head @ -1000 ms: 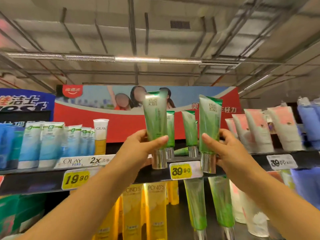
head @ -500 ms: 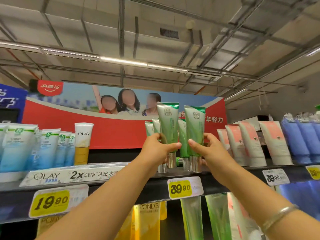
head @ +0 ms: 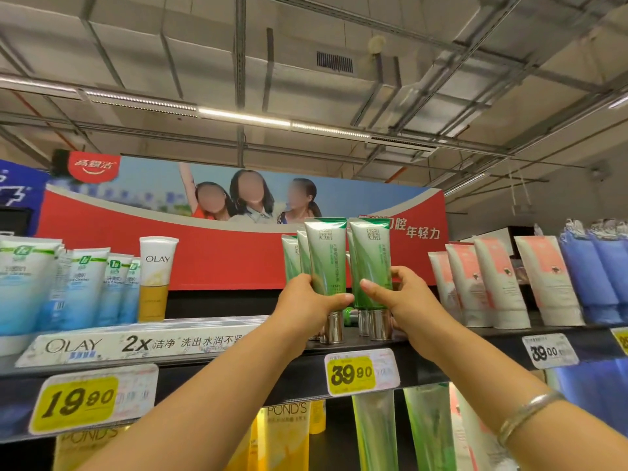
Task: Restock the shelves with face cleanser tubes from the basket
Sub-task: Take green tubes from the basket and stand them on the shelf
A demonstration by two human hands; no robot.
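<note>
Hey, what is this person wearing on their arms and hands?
Both forearms are bare, with no sleeves in view and no gloves. The right wrist carries a thin silver metal bangle. The left hand and right hand show no rings that I can make out.

We have one view only, a wide-angle camera worn on the head, so no second view shares the scene. It faces forward and tilts upward: the ceiling (head: 306, 62) fills the frame from 10 to 2 o'clock, and the top shelf (head: 424, 348) crosses just below the middle. We stand close to the shelf, at arm's reach, with both forearms entering from 7 and 5 o'clock and the left hand (head: 306, 300) and right hand (head: 404, 294) meeting near the centre. Straight lines bow toward the edges. A lower shelf level shows at 6 o'clock.
</note>
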